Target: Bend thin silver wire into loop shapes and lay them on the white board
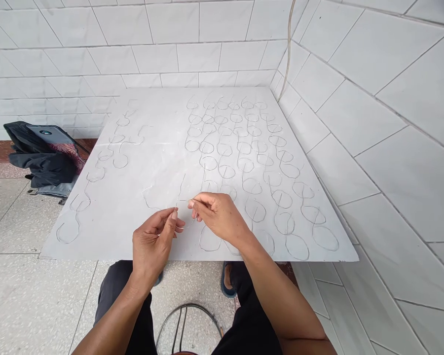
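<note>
My left hand (155, 237) pinches a thin piece of wire (180, 188) between thumb and fingertips, just above the near part of the table. The wire sticks up from this pinch, and a short stretch runs toward my right hand (219, 216). That hand is closed too, thumb against forefinger on the wire's other part. Beyond my left hand, a bent wire (145, 197) shows on the white surface; whether it joins the held piece I cannot tell. Several wire loops with straight tails lie in rows on the right, such as the loop (255, 210) beside my right wrist.
The white tabletop (170, 162) reaches the tiled walls at the back and right. More bent wires (120, 159) lie on its left side. Dark clothing or bags (44, 153) are heaped off the left edge. A round metal stool frame (188, 308) stands below, between my legs.
</note>
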Action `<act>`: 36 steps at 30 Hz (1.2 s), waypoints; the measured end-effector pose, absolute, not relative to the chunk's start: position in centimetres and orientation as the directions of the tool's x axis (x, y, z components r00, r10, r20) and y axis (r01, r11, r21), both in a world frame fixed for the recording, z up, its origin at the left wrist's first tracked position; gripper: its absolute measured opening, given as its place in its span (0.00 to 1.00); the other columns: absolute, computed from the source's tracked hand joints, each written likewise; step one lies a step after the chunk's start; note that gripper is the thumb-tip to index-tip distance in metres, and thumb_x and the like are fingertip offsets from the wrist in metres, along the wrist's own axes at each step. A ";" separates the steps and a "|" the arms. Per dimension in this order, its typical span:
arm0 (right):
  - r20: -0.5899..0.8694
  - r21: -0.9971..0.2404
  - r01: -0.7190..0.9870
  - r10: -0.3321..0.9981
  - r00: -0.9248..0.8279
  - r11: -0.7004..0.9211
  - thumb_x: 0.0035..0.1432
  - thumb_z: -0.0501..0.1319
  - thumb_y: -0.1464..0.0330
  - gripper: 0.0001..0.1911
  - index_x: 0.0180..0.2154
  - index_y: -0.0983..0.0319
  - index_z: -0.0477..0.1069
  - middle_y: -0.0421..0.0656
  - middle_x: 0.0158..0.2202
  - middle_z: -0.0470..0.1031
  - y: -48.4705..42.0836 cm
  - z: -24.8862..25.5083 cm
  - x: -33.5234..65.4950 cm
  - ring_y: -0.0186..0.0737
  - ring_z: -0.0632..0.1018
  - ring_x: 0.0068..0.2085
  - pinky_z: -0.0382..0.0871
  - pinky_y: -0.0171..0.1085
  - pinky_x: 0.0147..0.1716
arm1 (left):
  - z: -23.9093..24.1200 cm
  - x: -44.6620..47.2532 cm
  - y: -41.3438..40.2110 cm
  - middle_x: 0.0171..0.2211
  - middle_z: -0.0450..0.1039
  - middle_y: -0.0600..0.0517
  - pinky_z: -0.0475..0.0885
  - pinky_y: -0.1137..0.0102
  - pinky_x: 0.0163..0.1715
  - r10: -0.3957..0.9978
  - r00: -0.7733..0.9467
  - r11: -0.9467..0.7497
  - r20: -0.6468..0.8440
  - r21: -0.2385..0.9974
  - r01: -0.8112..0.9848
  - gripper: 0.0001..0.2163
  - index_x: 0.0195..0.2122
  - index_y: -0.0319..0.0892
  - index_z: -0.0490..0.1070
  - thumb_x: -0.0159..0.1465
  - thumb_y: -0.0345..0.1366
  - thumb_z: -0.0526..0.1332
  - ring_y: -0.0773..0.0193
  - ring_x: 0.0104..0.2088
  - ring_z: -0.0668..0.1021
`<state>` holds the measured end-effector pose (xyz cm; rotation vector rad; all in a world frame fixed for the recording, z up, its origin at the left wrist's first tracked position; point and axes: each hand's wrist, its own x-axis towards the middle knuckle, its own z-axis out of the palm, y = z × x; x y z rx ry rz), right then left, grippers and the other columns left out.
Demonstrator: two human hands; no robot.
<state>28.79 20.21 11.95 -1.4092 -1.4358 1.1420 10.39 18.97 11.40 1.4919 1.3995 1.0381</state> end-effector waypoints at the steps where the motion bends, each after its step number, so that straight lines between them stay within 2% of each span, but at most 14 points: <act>1: -0.043 -0.960 0.279 0.997 -0.058 -0.025 0.69 0.59 0.58 0.18 0.29 0.59 0.74 0.41 0.29 0.79 20.2 12.0 28.7 0.36 0.78 0.30 0.65 0.34 0.26 | 11.5 10.4 19.0 0.32 0.83 0.51 0.79 0.69 0.31 0.999 0.039 -0.035 0.024 0.948 0.316 0.10 0.43 0.44 0.82 0.69 0.43 0.65 0.63 0.28 0.81; 6: 0.016 -0.954 0.300 1.000 -0.014 0.019 0.71 0.56 0.54 0.23 0.27 0.59 0.69 0.41 0.28 0.78 20.1 12.4 28.9 0.38 0.78 0.30 0.66 0.35 0.26 | 13.3 10.1 21.4 0.26 0.81 0.52 0.72 0.72 0.21 0.999 0.041 -0.022 0.008 0.931 0.364 0.09 0.34 0.43 0.81 0.67 0.42 0.65 0.66 0.21 0.76; 12: 0.083 -0.948 0.315 0.990 0.115 0.043 0.71 0.55 0.50 0.25 0.28 0.59 0.71 0.45 0.32 0.80 20.0 13.1 30.7 0.40 0.79 0.30 0.66 0.37 0.24 | 16.5 10.4 31.0 0.25 0.82 0.49 0.68 0.71 0.18 0.994 0.049 -0.105 0.094 0.835 0.541 0.08 0.28 0.43 0.79 0.62 0.39 0.65 0.64 0.20 0.76; 17: 0.115 -0.941 0.334 0.981 0.154 0.058 0.72 0.54 0.50 0.26 0.26 0.59 0.69 0.45 0.31 0.79 20.0 13.3 31.2 0.40 0.78 0.31 0.67 0.37 0.25 | 15.8 13.5 37.2 0.25 0.82 0.46 0.68 0.69 0.19 0.995 0.104 -0.064 0.002 0.794 0.605 0.05 0.26 0.41 0.75 0.57 0.30 0.61 0.63 0.20 0.77; 24: 0.150 -0.924 0.374 0.977 0.153 0.083 0.72 0.54 0.50 0.28 0.24 0.59 0.64 0.44 0.28 0.78 19.8 13.5 31.8 0.39 0.78 0.30 0.68 0.37 0.26 | 13.5 17.0 39.2 0.24 0.81 0.46 0.73 0.67 0.24 0.982 0.140 -0.004 -0.128 0.727 0.687 0.06 0.25 0.40 0.71 0.54 0.23 0.61 0.65 0.18 0.75; 30: 0.169 -0.924 0.372 0.970 0.177 0.093 0.73 0.55 0.54 0.28 0.22 0.60 0.59 0.42 0.29 0.79 19.6 13.9 32.5 0.34 0.75 0.26 0.61 0.35 0.23 | 13.1 17.3 39.9 0.24 0.80 0.47 0.74 0.66 0.26 0.976 0.132 0.011 -0.173 0.647 0.762 0.06 0.25 0.41 0.70 0.55 0.24 0.62 0.63 0.20 0.76; 36: 0.170 -0.923 0.374 0.967 0.189 0.089 0.73 0.55 0.54 0.28 0.22 0.60 0.60 0.42 0.29 0.79 19.5 14.0 32.7 0.31 0.69 0.23 0.58 0.36 0.21 | 13.3 17.4 40.0 0.22 0.76 0.46 0.71 0.61 0.29 0.987 0.116 -0.048 -0.113 0.481 0.875 0.03 0.27 0.42 0.72 0.57 0.31 0.65 0.53 0.26 0.77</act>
